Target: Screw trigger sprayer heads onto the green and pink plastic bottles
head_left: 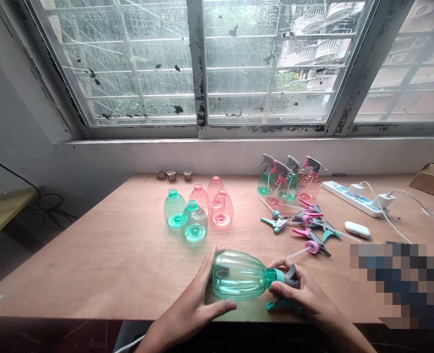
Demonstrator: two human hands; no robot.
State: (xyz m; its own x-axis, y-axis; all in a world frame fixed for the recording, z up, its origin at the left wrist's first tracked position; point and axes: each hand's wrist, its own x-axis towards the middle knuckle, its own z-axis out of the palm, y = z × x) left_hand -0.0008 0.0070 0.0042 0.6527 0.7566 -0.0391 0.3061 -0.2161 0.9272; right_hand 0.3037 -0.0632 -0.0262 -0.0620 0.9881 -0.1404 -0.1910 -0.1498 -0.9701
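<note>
A clear green bottle [239,275] lies on its side above the table's front edge, its neck pointing right. Around its base end curls my left hand [196,299], fingers behind and thumb in front. My right hand [305,289] grips the grey and teal trigger spray head [285,277] at the neck, fingers and thumb pinching the collar. Part of its teal trigger shows below the hand. I cannot tell how tightly the head is screwed on. Beyond my hands are loose pink and teal spray heads [312,240] with thin tubes.
Two open green bottles [194,228] and three pink ones [221,211] stand mid-table. Several assembled spray bottles [310,184] are at the back right, near a white power strip [354,198], a white case [357,229] and a cardboard box [432,177]. Small cubes [171,176] sit at the back.
</note>
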